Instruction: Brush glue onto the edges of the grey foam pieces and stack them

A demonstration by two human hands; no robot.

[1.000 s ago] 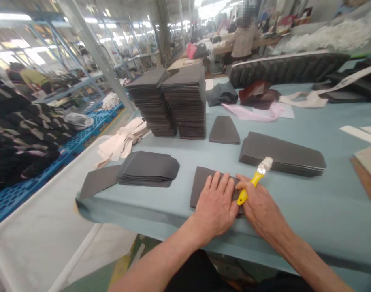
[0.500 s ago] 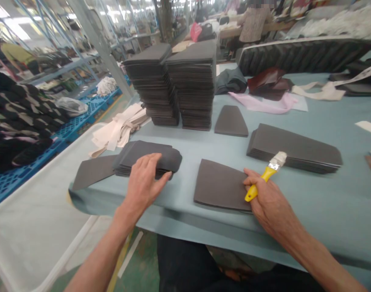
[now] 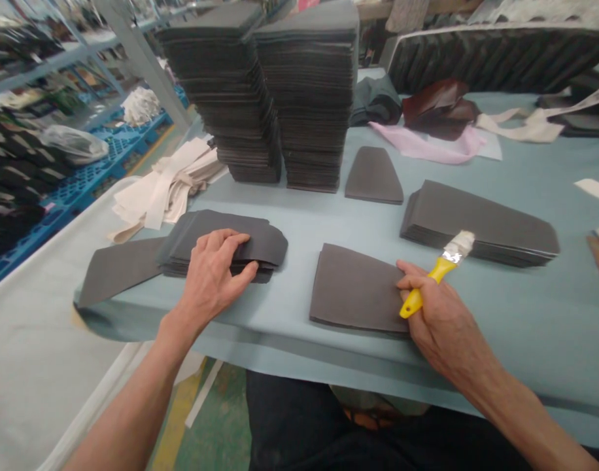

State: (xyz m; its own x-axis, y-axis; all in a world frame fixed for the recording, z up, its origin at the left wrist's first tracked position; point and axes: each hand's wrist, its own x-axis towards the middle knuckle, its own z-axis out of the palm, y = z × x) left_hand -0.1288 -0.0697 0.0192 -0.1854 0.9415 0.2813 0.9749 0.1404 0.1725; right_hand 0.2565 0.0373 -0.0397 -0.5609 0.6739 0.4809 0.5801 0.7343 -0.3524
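Note:
On the left, my left hand (image 3: 215,267) grips the near edge of the top piece in a stack of dark grey cut panels (image 3: 208,229). Its fingers lie over the piece and its thumb is at the edge, where a gap shows beneath. My right hand (image 3: 439,320) holds a paintbrush (image 3: 435,275) with a yellow handle and whitish bristles pointing up and away. That hand's fingertips also touch the right edge of a low stack of dark grey panels (image 3: 358,288) in front of me.
Two tall stacks of dark panels, left (image 3: 225,98) and right (image 3: 312,98), stand at the back. A tapered pile (image 3: 486,219) lies right, a small trapezoid piece (image 3: 375,175) mid-table, a loose panel (image 3: 118,268) left. Cream strips (image 3: 167,183) and pink fabric (image 3: 437,144) lie farther off.
The view has tipped downward and closer to the table. My left hand stays at its stack, the thumb nearer the top piece's edge. My right hand keeps the paintbrush, almost unmoved.

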